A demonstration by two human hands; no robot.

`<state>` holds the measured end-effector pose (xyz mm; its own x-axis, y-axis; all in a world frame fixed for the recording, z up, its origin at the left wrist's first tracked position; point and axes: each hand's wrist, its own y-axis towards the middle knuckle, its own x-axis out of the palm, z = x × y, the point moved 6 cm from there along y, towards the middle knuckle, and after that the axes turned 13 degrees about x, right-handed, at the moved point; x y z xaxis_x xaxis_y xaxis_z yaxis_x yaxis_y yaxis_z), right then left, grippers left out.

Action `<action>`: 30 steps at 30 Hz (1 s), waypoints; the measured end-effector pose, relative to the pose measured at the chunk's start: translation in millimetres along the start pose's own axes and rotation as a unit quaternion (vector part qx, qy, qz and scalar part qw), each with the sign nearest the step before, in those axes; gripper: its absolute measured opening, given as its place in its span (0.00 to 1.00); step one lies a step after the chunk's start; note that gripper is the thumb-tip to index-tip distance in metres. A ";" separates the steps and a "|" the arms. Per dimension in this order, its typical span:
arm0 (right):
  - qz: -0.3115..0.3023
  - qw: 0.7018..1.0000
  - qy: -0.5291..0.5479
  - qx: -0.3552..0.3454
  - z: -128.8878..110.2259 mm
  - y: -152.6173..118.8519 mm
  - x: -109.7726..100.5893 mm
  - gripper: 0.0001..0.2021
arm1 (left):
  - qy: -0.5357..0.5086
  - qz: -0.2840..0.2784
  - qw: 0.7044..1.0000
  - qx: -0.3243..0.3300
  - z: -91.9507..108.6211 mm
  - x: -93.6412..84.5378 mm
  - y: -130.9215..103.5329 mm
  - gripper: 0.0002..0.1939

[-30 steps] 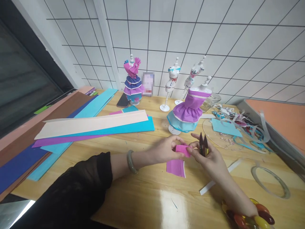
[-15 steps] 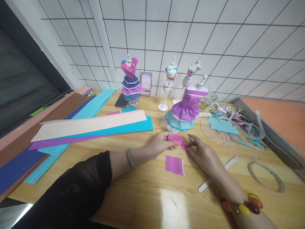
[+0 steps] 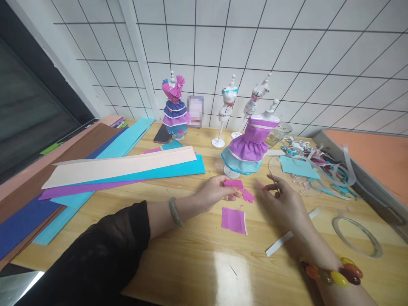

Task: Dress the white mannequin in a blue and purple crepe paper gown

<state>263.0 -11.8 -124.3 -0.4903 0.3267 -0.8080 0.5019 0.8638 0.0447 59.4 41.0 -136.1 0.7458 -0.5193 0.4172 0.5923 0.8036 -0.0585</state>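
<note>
My left hand (image 3: 219, 191) is closed on a small magenta paper piece (image 3: 234, 184), pinched between thumb and fingers. Just right of it lies a small magenta cut-out (image 3: 248, 196) with a scalloped edge. My right hand (image 3: 280, 196) is a little farther right, its fingers closed round thin scissors (image 3: 278, 191), mostly hidden by the hand. A blurred pink scrap shows by its fingertips. Below the hands a purple paper square (image 3: 234, 220) rests flat on the wooden table (image 3: 178, 263). Behind them stands a mannequin in a purple and light blue paper dress (image 3: 250, 146).
Long paper strips (image 3: 127, 168) cover the left side. A dressed mannequin (image 3: 174, 112), a phone (image 3: 162, 134) and two barer mannequins (image 3: 228, 102) stand at the back. Ribbon scraps (image 3: 334, 174), a clear ring (image 3: 357, 237) and an orange-lined tray (image 3: 366, 157) are at right.
My right hand has moved right with the scissors, away from the left hand. The magenta cut-out now shows uncovered between the hands. My left hand has stayed nearly still.
</note>
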 end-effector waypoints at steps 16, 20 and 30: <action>-0.164 0.937 0.305 0.053 -43.4 -36.3 14.8 0.27 | 0.039 -0.116 0.992 -0.018 -13.7 13.5 -6.2 0.26; -0.154 0.943 0.293 0.042 -38.8 -32.1 14.0 0.26 | 0.064 -0.133 0.989 -0.025 -12.2 16.7 -7.1 0.26; -0.166 0.943 0.286 0.032 -43.0 -33.2 13.0 0.26 | 0.133 -0.105 0.986 -0.001 -12.7 6.6 -2.1 0.16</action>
<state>209.3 -19.7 -111.0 -0.9230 0.2112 -0.3217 0.2858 0.9359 -0.2057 67.0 32.2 -144.8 0.6605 -0.7317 0.1687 0.7421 0.6703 0.0020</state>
